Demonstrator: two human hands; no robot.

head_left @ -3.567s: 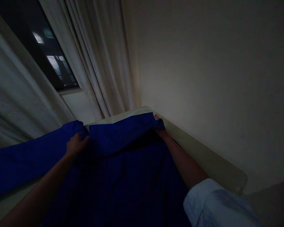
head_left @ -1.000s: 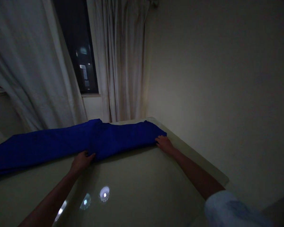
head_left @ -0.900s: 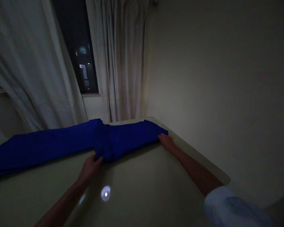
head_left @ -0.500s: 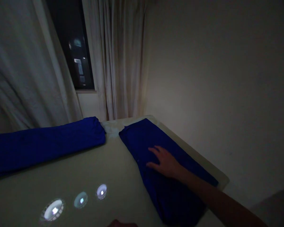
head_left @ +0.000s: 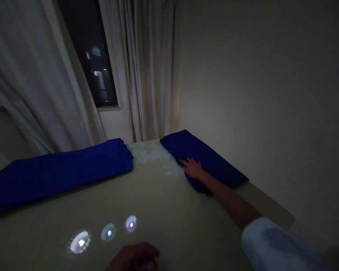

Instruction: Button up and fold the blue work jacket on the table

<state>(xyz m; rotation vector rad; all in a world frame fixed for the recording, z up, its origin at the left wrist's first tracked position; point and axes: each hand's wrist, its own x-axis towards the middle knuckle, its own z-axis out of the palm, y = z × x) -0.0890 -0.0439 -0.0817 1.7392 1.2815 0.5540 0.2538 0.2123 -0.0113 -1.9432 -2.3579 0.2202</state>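
Two folded blue cloths lie on a pale glossy table (head_left: 158,203). The smaller blue cloth (head_left: 206,158) runs along the table's right edge by the wall, and my right hand (head_left: 192,168) lies flat on its near side with fingers stretched out. The long blue cloth (head_left: 59,171) stretches along the far left side, touched by nothing. My left hand (head_left: 135,256) rests low at the bottom edge on the table, fingers curled, dark and partly cut off.
Pale curtains (head_left: 141,67) hang behind the table on both sides of a dark window (head_left: 87,49). A plain wall (head_left: 257,94) runs close along the table's right edge. Ceiling lights are mirrored as bright spots (head_left: 107,232) in the table top.
The single long cloth has become two separate pieces. The right piece has slid farther back into the corner under my right hand. My left hand has drawn back to the near edge.
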